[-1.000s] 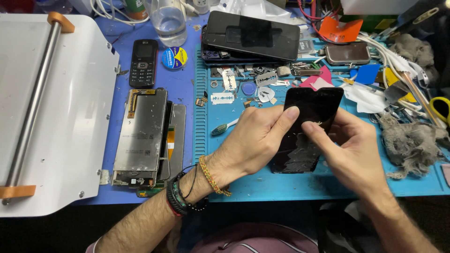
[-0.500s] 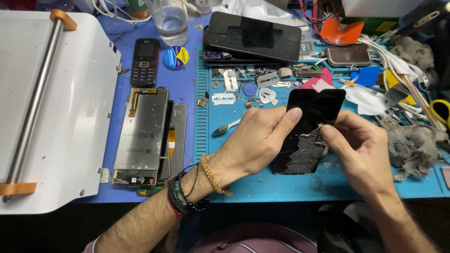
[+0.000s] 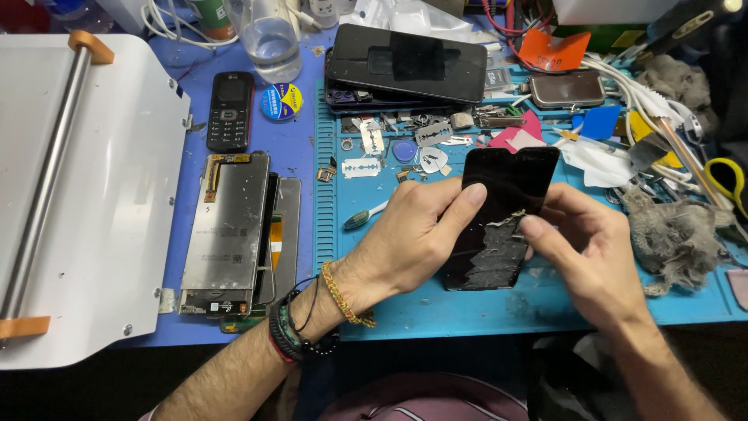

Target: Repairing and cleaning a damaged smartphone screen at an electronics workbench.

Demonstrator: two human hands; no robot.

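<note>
Head view, nearest first: the left hand (image 3: pixel 405 234) comes in from seven o'clock, wrist ringed with bracelets (image 3: pixel 312 323), and grips the left edge of a black glass panel (image 3: pixel 499 218), thumb lying flat on its face and the other fingers curled behind. The right hand (image 3: pixel 592 249) comes in from five o'clock; its thumb and forefinger are pinched together on a pale strip of glue (image 3: pixel 506 220) near the panel's middle. The panel sits just above the blue mat (image 3: pixel 436 300) at the centre of the bench, tilted, its top corner toward one o'clock. Its upper half is clean and glossy; the lower half is smeared with grey, scraped residue.

Compared with half a second ago, the right hand's pinch has slid slightly toward nine o'clock across the panel, while the left hand's grip is unchanged.

Further out, at nine o'clock, a stripped screen frame (image 3: pixel 230 234) lies on the purple mat, with a small black phone (image 3: pixel 231 109) beyond it. At twelve o'clock a dark tablet (image 3: pixel 409 62) rests past scattered razor blades (image 3: pixel 362 168).
</note>
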